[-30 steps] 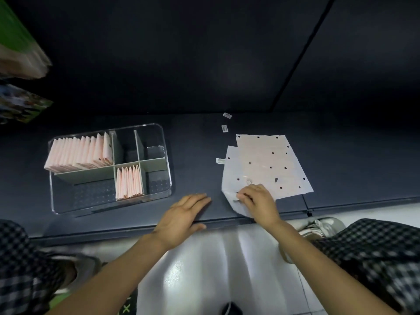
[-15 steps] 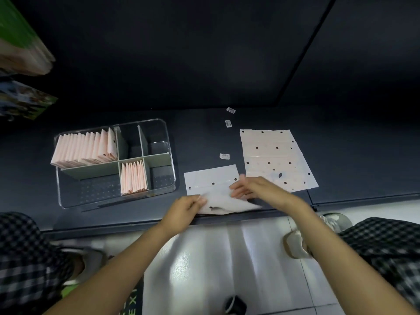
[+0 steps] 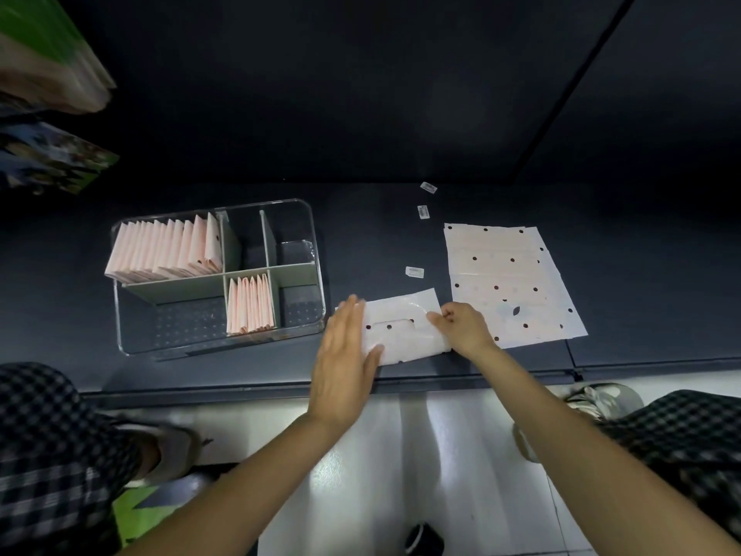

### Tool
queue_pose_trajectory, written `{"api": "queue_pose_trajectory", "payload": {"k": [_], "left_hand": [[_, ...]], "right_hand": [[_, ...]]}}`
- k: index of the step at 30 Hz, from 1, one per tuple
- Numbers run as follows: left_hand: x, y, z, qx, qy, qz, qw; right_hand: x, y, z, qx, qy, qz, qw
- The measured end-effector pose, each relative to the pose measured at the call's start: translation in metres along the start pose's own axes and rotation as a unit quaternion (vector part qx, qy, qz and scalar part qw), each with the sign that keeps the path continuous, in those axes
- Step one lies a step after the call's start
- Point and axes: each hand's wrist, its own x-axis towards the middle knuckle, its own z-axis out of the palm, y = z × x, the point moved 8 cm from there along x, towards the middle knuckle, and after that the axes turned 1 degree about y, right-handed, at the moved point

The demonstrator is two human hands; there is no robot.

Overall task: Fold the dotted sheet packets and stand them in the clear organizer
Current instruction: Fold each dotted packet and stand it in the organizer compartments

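- The dotted sheet packet (image 3: pixel 405 327) being worked lies at the front edge of the dark bench (image 3: pixel 641 298), between the two hands and partly folded, with its front part doubled up over the rest.
- The left hand (image 3: pixel 345 363) lies flat on the packet's left end, fingers straight and close together, the thumb pressing the folded part near the front edge.
- The right hand (image 3: pixel 461 327) is at the packet's right end with its fingers curled, pinching the folded edge of the sheet.
- A stack of unfolded dotted sheets (image 3: pixel 509 282) lies flat toward the right of the bench, just beside the right hand, its front edge close to the bench's front edge.
- The clear organizer (image 3: pixel 316 250) stands toward the left of the bench, its right wall near the left hand's fingertips.
- A long row of folded packets (image 3: pixel 164 250) stands in the organizer's rear-left compartment, leaning slightly.
- A shorter row of folded packets (image 3: pixel 250 309) stands upright in the narrow front-middle compartment.
- Three small labels (image 3: pixel 414 271) lie on the bench between the organizer and the flat stack, two of them farther back toward the rear edge.
- Checked trouser legs (image 3: pixel 48 455) show at both lower corners, in front of the bench.
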Motion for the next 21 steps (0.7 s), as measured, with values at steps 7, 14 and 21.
{"api": "queue_pose_trajectory", "payload": {"k": [7,14,21], "left_hand": [[-0.038,-0.011,0.050,0.211,-0.194,0.125,0.950],[-0.055,-0.025,0.063,0.299,-0.258,0.155,0.905],[-0.059,-0.027,0.067,0.302,-0.260,0.148,0.905]], "right_hand": [[0.010,0.004,0.003,-0.035,-0.004,0.049,0.998],[0.012,0.007,0.005,-0.050,-0.002,0.061,0.997],[-0.043,-0.010,-0.014,-0.048,0.197,-0.092,0.975]]}}
